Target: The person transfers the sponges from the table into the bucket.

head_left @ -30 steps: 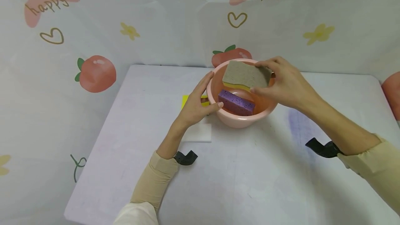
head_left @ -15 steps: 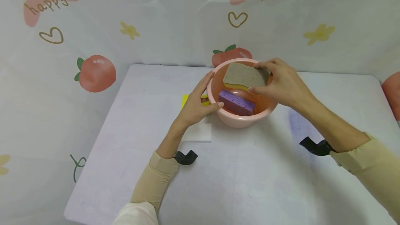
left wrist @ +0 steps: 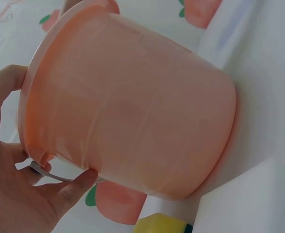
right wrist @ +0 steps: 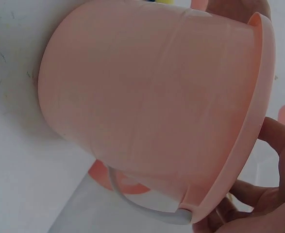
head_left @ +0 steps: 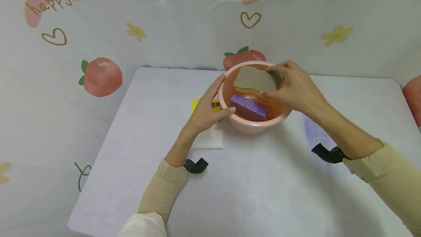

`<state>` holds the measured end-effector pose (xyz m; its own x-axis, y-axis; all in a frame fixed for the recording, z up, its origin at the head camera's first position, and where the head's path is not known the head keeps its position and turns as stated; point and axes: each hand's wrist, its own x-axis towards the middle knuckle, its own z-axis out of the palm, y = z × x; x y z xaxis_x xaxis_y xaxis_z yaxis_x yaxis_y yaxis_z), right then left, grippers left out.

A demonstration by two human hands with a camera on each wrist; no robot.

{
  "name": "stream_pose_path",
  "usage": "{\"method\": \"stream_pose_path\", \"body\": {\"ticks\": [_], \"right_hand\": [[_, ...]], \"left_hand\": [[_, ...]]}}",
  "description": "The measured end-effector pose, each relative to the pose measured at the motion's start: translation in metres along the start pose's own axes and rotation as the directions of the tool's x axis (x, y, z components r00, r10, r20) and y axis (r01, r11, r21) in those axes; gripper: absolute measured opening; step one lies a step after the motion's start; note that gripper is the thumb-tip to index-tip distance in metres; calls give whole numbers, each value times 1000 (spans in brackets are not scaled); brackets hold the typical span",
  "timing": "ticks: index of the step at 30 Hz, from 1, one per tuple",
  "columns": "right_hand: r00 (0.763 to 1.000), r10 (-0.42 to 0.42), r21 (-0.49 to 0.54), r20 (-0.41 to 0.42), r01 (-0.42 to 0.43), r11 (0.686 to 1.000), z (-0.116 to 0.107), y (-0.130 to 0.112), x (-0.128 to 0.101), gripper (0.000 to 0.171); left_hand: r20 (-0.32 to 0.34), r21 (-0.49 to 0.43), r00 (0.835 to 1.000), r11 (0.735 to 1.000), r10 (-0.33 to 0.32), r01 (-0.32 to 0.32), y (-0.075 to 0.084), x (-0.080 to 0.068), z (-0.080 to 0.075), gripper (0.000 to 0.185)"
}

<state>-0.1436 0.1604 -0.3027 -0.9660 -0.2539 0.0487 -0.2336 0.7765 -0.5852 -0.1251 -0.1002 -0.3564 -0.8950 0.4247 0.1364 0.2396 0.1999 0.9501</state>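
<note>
A pink bucket (head_left: pixel 249 128) with a grey handle (right wrist: pixel 147 209) stands near the table's back edge. My left hand (head_left: pixel 204 114) holds its left side, thumb over the rim and fingers along the wall. At the bucket's mouth, my right hand (head_left: pixel 297 87) pinches a sponge (head_left: pixel 254 78), grey-beige on top and yellow beneath, between thumb and fingers. A purple sponge (head_left: pixel 250 108) leans inside the bucket, below the held one. Both wrist views show mostly the bucket's outer wall (left wrist: pixel 132 107), which hides the sponges in it.
Left of the bucket, partly behind my left hand, lies a yellow sponge (left wrist: pixel 157 224) with a dark side. A white block-shaped sponge (head_left: pixel 210 140) lies nearer to me. Behind the table (head_left: pixel 263 185) hangs a printed cloth (head_left: pixel 184 17).
My right hand and forearm have shifted a little left, lowering the grey-beige sponge slightly into the bucket's mouth. My left hand and the bucket have stayed put.
</note>
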Motion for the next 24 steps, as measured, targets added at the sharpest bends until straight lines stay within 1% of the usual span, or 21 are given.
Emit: {"method": "stream_pose_path", "body": {"ticks": [3, 6, 10, 13, 17, 24], "right_hand": [[1000, -6, -8, -1, 6, 1000, 1, 0, 0, 67], [1000, -12, -13, -7, 12, 1000, 1, 0, -1, 66], [1000, -20, -29, -5, 19, 999, 3, 1, -1, 65], [1000, -18, -39, 15, 18, 999, 3, 2, -2, 69], [1000, -12, -22, 27, 12, 1000, 2, 3, -3, 74], [1000, -5, 28, 10, 5, 1000, 1, 5, -5, 65]], "left_hand": [[-4, 2, 1000, 1000, 9, -9, -16, 3, 0, 92], [-7, 1, 1000, 1000, 16, -16, -22, 3, 0, 93], [-10, -1, 1000, 1000, 26, -26, -24, 3, -1, 92], [-16, 7, 999, 1000, 28, -28, -24, 3, -1, 92], [-21, 10, 999, 1000, 26, -26, -25, 3, 0, 92], [-19, 12, 1000, 1000, 22, -21, -26, 3, 0, 91]]}}
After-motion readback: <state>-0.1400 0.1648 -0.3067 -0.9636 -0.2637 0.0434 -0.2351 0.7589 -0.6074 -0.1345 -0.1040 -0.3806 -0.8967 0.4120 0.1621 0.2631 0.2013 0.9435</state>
